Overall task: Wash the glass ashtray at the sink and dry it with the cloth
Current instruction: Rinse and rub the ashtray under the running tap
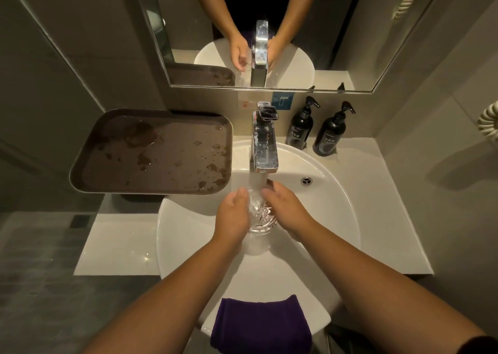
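The clear cut-glass ashtray (260,215) is held over the white sink basin (334,211), right under the water running from the chrome faucet (264,143). My left hand (234,216) grips its left side and my right hand (286,210) grips its right side, fingers curled around the rim. Much of the glass is hidden between my hands. A folded purple cloth (261,324) hangs over the near rim of the basin.
A wet brown tray (151,151) rests to the left of the faucet, partly over the basin's edge. Two black pump bottles (301,126) (331,133) stand at the back right. The mirror (269,30) is above, and pale countertop (390,219) lies at right.
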`<state>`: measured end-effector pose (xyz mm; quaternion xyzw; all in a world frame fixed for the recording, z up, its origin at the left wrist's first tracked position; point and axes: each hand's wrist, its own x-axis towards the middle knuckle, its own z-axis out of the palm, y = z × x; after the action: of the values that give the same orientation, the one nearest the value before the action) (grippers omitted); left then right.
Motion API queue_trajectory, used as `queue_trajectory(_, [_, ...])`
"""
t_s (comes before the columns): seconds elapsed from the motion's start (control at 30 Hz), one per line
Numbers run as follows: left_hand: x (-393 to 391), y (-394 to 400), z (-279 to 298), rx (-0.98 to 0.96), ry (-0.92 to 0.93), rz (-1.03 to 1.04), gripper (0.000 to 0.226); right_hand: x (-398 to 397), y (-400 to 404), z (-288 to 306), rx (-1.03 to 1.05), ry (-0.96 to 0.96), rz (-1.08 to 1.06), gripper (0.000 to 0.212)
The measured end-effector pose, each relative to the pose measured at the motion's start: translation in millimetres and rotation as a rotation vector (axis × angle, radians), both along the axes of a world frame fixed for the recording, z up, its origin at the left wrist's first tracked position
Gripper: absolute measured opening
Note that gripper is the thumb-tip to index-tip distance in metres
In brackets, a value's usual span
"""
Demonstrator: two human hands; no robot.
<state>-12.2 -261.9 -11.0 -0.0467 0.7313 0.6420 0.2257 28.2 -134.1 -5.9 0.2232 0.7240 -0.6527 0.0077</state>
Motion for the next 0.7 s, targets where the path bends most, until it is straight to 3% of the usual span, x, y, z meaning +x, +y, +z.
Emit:
queue_trajectory(0.07, [-2, -1, 0, -0.061, 0.098, -0.037, 0.037, 1, 1, 1, 0.074, -0.004, 0.020, 0.022])
queue_trajectory(0.2, [-7, -3, 4, 0.013, -0.125, -0.111, 0.045, -4, 4, 8, 0.178, 0.004, 0.048, 0.028])
queue_trajectory(0.33, [-8, 4, 7, 0.044, -0.174, -0.041, 0.035, -13, -1, 13, 0.206, -0.079, -0.005, 0.036])
queue_trajectory(0.43, [3, 11, 10, 0.121, -0.216, 0.128, 0.031, -19, -2, 11, 0.026, -0.216, -0.187, 0.017])
queue_trajectory(0.6, [16, 15, 5, 0.158, -0.311, 0.338, 0.032, -13, -18, -1, -0.367, -0.325, -0.480, 0.020])
queue_trajectory(0.7, [15, 10, -1, 0.216, -0.337, 0.271, 0.036, -11, -17, 1, -0.352, -0.304, -0.455, 0.018])
